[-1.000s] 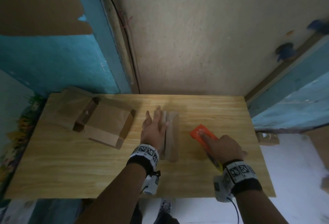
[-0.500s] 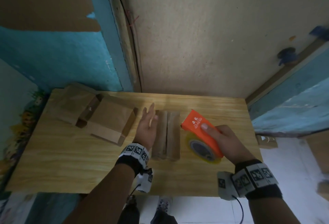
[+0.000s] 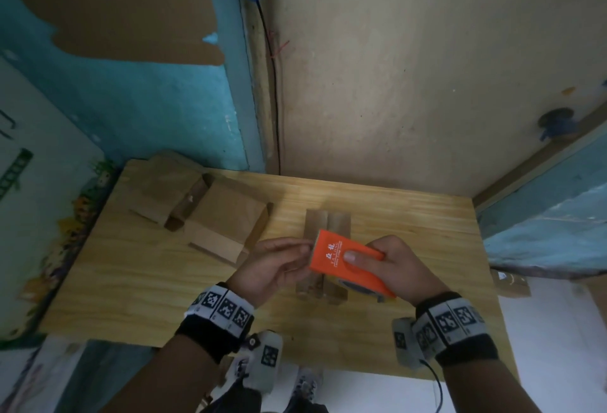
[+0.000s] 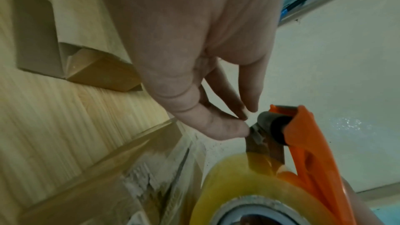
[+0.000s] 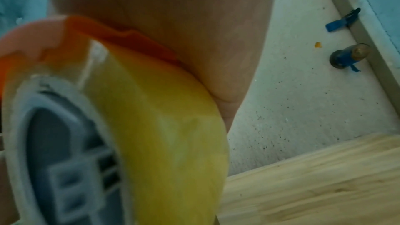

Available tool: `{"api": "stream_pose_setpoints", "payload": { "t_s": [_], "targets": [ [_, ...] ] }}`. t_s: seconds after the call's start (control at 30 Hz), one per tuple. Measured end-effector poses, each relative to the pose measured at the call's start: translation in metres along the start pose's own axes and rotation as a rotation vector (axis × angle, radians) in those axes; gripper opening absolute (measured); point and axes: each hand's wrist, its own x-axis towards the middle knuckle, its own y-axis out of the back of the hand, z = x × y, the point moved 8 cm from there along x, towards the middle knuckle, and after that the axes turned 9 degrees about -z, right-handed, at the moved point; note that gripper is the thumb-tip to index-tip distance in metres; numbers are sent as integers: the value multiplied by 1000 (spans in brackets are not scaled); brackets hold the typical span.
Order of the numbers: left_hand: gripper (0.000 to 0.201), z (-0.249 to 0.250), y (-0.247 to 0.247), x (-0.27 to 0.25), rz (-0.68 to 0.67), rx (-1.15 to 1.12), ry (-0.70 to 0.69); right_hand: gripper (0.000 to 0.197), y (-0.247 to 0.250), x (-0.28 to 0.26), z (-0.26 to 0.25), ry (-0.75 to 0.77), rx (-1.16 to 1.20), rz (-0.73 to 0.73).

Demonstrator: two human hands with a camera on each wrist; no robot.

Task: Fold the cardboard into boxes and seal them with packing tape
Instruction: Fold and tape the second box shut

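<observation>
Orange plastic tape dispenser [image 3: 345, 260], carrying a yellowish roll of packing tape [image 4: 255, 182]: held above the desk [image 3: 138, 281] by the right hand [image 3: 399, 269], fingers wrapped over its top, thumb pressed on the printed face. Left hand [image 3: 274, 264]: thumb and fingertips [image 4: 227, 129] pinching the loose tape end at the dispenser's front roller, other fingers slightly curled. Folded cardboard box [image 3: 326, 225], narrow, two flaps meeting along its top: lying on the desk directly beneath the dispenser, partly hidden by it. Flattened cardboard pieces [image 3: 203, 209], brown, overlapping: on the desk left of the dispenser, towards the far corner. Black cable [image 3: 274, 90]: running down the wall behind the dispenser. Blue wall fittings [image 5: 346, 56]: to its right.
</observation>
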Motion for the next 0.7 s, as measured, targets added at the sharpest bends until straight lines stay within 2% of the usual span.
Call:
{"api": "stream_pose_setpoints", "payload": {
  "t_s": [0.13,0.23,0.3,0.33,0.43,0.53,0.63,0.7],
  "targets": [
    [44,2,-1,-4,-23,28,42,82,-3,1,-2,-10,-31,-28],
    [54,7,6,-5,40,68,28,96,-4,1,-6,-19,-66,-41],
    [49,12,13,-6,92,83,23,100,-4,1,-8,-25,-110,-59],
    [46,15,15,-7,101,95,27,100,-4,1,-8,-25,-129,-65],
    [54,23,19,-7,104,109,44,94,-3,0,-12,-27,-146,-67],
    [83,32,26,-5,131,111,39,81,-5,0,-17,-25,-156,-62],
    [45,36,30,-2,100,198,58,70,-8,0,-23,-17,-159,-66],
    [46,38,35,-5,127,213,68,70,-11,1,-23,-16,-164,-82]
  ]
}}
